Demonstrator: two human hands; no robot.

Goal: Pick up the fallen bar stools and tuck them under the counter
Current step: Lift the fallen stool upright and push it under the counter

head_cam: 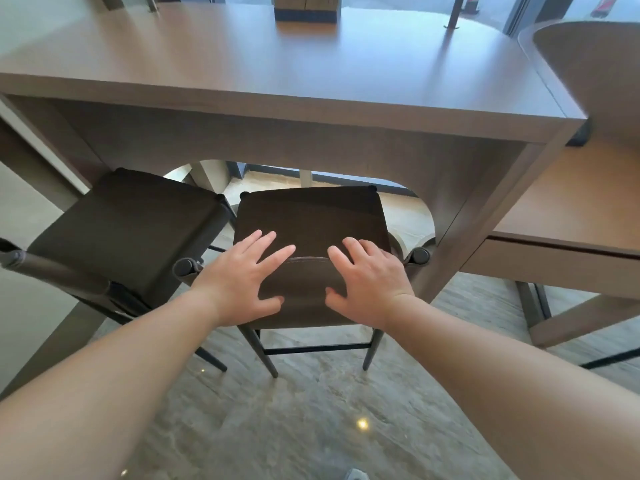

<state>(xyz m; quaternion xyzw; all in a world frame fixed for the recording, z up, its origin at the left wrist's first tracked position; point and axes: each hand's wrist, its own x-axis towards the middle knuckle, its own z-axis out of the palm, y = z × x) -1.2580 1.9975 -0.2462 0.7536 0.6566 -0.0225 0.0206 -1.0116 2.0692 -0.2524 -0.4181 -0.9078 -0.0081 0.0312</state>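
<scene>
Single head view, looking forward-down, close over stool (pixel 311 230), counter (pixel 311 74) beyond.

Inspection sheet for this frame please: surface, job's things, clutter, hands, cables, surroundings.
Surface: wooden counter, top mostly bare; grey stone-look floor below.
Job's things: right stool upright, its seat partly under the counter edge; left stool upright beside it, set at an angle.
Clutter: a wooden box at the counter's far edge.
Hands: left hand and right hand lie on the right stool's backrest, fingers spread over its top.
Cables: nothing seen.
Surroundings: a lower wooden desk to the right; windows behind the counter.
</scene>
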